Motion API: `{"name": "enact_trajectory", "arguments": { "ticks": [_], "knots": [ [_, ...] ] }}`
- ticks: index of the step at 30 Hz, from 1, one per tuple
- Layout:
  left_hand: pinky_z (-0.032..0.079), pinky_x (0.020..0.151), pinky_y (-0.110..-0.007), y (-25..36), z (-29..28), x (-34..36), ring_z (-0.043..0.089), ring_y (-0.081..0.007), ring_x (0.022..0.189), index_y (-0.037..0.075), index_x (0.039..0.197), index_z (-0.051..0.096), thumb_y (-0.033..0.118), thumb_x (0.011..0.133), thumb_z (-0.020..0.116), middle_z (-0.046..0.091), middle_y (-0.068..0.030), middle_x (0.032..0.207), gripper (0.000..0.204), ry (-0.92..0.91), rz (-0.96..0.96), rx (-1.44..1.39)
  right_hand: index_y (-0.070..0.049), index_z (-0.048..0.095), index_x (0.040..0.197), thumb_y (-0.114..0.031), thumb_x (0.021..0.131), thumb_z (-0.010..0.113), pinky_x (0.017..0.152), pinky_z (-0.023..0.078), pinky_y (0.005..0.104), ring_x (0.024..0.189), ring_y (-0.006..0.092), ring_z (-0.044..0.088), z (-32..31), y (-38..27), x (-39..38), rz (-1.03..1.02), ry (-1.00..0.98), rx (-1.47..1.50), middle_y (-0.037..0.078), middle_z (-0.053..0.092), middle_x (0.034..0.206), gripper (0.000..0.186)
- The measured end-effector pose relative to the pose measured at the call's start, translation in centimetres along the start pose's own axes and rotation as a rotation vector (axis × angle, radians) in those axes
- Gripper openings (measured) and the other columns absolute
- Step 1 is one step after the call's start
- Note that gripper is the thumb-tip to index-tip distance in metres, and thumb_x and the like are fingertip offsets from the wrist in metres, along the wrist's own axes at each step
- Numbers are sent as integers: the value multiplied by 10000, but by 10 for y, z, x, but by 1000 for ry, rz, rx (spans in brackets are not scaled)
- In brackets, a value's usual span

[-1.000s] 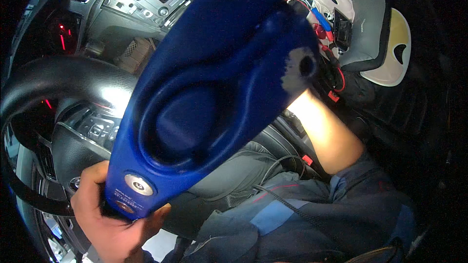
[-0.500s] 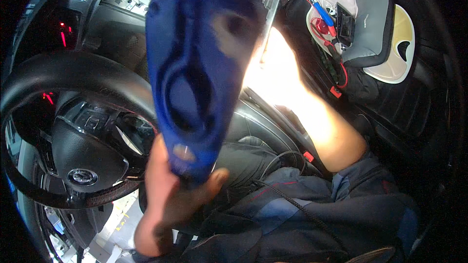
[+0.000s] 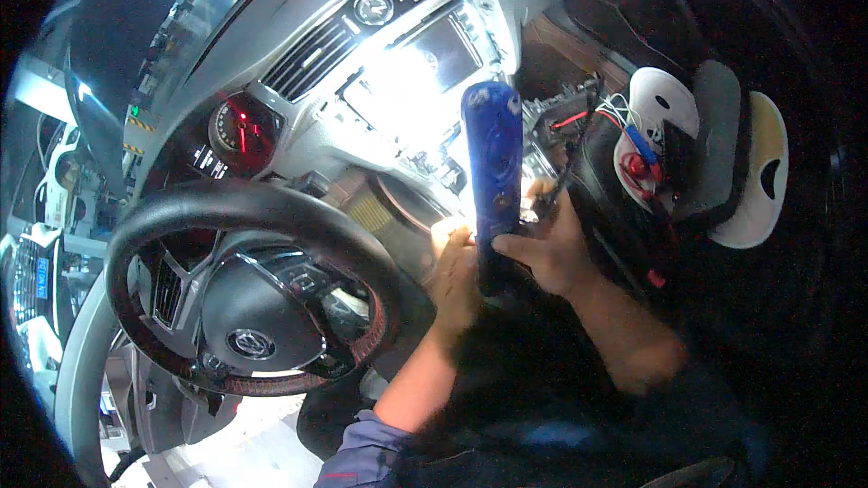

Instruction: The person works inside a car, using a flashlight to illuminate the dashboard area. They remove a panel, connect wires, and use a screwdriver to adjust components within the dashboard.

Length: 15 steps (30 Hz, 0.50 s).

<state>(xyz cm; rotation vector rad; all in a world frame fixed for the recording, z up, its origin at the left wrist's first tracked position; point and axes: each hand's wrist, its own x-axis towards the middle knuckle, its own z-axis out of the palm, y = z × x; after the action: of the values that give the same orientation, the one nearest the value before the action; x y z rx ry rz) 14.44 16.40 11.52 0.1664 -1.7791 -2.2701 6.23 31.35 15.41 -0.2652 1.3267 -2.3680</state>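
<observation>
Head view, inside a car, driver's seat. Blue plastic part [image 3: 493, 163]: long, narrow, glossy moulded piece seen edge-on, standing near upright just right of picture centre, its rounded top toward 12 o'clock in front of the lit centre console [image 3: 411, 81]. Surface smooth with shallow pressed contours; the lower end darkens and disappears between the two hands.

Left hand [image 3: 455, 276]: at 7 o'clock of the part's lower end, fingers curled against its left edge, closed round it. Forearm bare, blue sleeve [image 3: 362, 456] at the lower edge.

Right hand [image 3: 547, 248]: at 4 o'clock of the lower end, fingers wrapped across the part from the right, gripping it. Both hands touch the part and lie just beside one another.

Steering wheel [image 3: 249, 294]: at 9 o'clock of the hands, thick black matte rim with stitched lower arc, chrome-trimmed hub. Instrument dial [image 3: 240, 131], round, red-lit, at 10 o'clock. Ribbed air vents [image 3: 312, 59] above the console.

Passenger side, 3 o'clock: white rounded disc-shaped pieces [image 3: 755, 172] with a grey padded piece between, red and blue wires [image 3: 637, 149] tangled beside them.
</observation>
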Motion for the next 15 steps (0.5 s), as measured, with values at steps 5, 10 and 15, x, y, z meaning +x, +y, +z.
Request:
{"name": "enact_trajectory", "arguments": {
  "ticks": [5,10,15],
  "knots": [
    [525,656,-296,-134,-84,38,647,-206,733,4,1012,672,186,1025,549,626,-56,784,220,383,-132,-81,-74,427,1326,55,762,850,935,597,363,1062,211,688,5,4,-2,41,102,1,126,637,1192,716],
    [564,804,-342,-236,-127,47,693,-234,931,11,1072,723,222,922,716,697,-117,979,259,68,-774,1224,-81,448,1297,-26,747,912,964,594,411,1147,239,663,1,-4,2,24,33,91,148,613,1284,722],
    [602,952,-388,-248,-127,51,738,-262,1129,18,1133,774,258,819,883,769,-179,1174,409,-269,-882,1533,-84,478,1237,-96,724,956,1022,546,410,1184,231,636,-2,-3,5,7,-30,144,132,612,1294,701]
  ]
}}
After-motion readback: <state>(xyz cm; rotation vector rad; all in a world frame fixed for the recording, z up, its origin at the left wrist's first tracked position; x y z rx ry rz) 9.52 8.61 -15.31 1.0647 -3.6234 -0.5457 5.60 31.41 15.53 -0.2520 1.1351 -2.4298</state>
